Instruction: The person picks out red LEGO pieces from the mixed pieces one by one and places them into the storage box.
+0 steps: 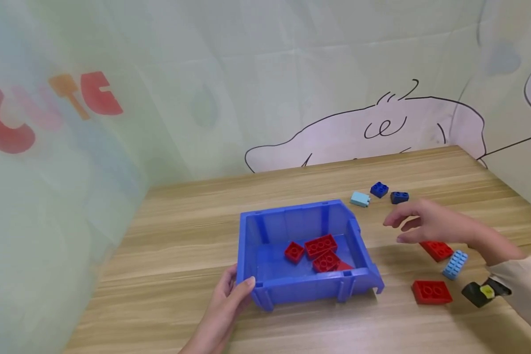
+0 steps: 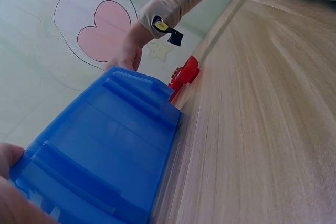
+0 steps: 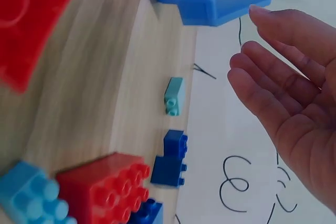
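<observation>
A blue plastic bin [image 1: 298, 290] stands on the table, with several red toy bricks [image 1: 320, 246] lying inside. My left hand [image 1: 230, 300] grips its near left corner, thumb on the rim; the left wrist view shows the bin's outer wall [image 2: 105, 145] beside those fingers. Right of the bin, my right hand [image 1: 429, 221] hovers above the table, fingers loosely bent and holding nothing. Below that hand lie a red brick [image 1: 438, 250] and a light blue brick [image 1: 455, 264]. Closer to the front is another red brick [image 1: 431, 292]. In the right wrist view the palm [image 3: 304, 129] is bare.
Toward the back of the table [image 1: 181, 236] lie a pale turquoise brick [image 1: 360, 198] and two dark blue bricks [image 1: 379, 189]. A printed cloth wall [image 1: 230, 98] rises behind the table. A black and yellow strap piece [image 1: 486, 292] hangs at the right sleeve [image 1: 519, 290].
</observation>
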`<state>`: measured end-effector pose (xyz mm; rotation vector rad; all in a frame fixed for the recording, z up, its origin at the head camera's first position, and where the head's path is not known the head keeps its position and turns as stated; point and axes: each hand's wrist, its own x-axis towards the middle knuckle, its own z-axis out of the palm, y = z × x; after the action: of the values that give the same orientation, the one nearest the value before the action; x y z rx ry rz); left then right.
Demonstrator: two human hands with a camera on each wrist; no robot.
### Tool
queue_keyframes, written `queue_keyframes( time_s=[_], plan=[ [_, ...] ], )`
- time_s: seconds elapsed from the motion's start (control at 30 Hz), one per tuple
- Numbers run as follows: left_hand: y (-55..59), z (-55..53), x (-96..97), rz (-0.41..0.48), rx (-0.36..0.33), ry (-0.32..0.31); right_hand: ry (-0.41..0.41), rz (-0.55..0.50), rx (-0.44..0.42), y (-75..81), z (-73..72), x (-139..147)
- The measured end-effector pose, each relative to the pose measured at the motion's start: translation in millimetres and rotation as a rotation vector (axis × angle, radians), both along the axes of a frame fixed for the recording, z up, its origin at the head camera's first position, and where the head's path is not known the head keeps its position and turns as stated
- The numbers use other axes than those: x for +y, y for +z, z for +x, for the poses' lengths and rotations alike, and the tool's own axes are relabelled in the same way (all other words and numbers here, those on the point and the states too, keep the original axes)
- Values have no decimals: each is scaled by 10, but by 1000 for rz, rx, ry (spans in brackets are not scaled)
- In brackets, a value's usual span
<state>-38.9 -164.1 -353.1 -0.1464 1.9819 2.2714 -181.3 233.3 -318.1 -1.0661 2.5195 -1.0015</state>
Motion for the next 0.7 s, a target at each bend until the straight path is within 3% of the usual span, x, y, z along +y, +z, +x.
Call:
queue_keyframes(
  time_s=[0.3, 0.5, 0.7],
  plan=[
    [2, -7, 2, 1, -1, -2, -45, -2, 75, -137, 26, 233],
    [-20, -1, 2, 4, 6, 8, -120, 41, 65, -221, 63, 372],
    [-25, -5, 0, -1, -1, 11, -148, 48, 140, -344, 119, 495]
  ],
)
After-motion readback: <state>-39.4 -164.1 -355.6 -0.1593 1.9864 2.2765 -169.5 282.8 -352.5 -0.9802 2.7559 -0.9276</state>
